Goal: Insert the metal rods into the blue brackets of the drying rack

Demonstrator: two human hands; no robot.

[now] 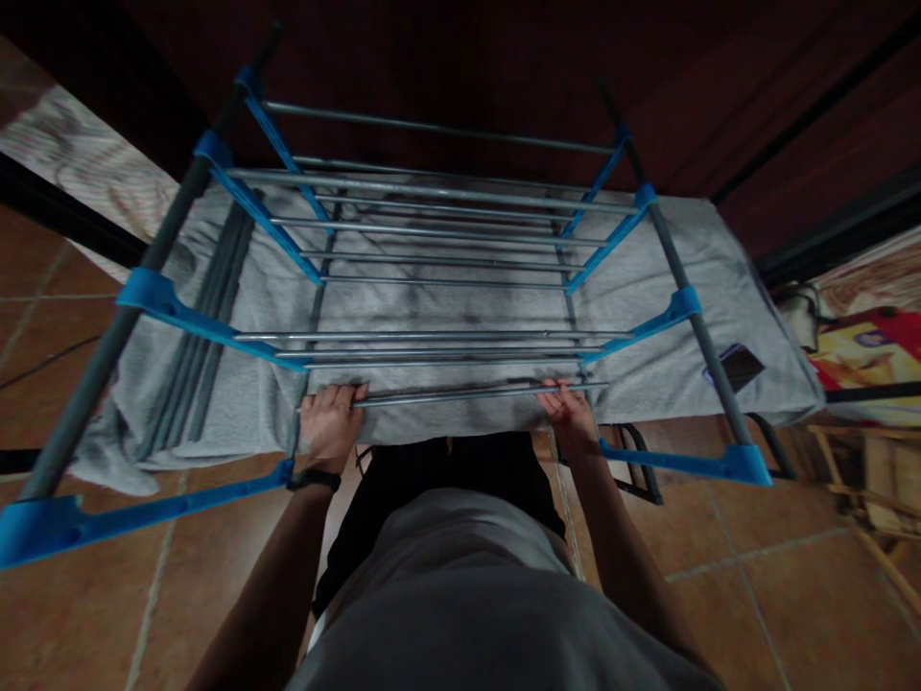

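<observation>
A thin grey metal rod point(446, 394) runs crosswise between my two hands. My left hand point(331, 422) is closed around the rod's left end, next to a grey upright tube of the rack. At the other end, my right hand point(568, 408) pinches the rod between thumb and fingers. Beyond my hands stands the partly built rack, with grey tubes point(105, 398) and blue plastic side brackets point(188, 315). Several thin rods point(446, 184) span it in tiers. The lowest blue brackets, left point(179, 496) and right point(676, 464), flank my wrists.
A grey cloth point(683, 259) covers the bench under the rack. Several loose grey tubes point(205, 326) lie on its left part, and a dark phone point(741, 367) on the right. A red and yellow package point(874, 355) and a wooden frame point(874, 499) stand farther right.
</observation>
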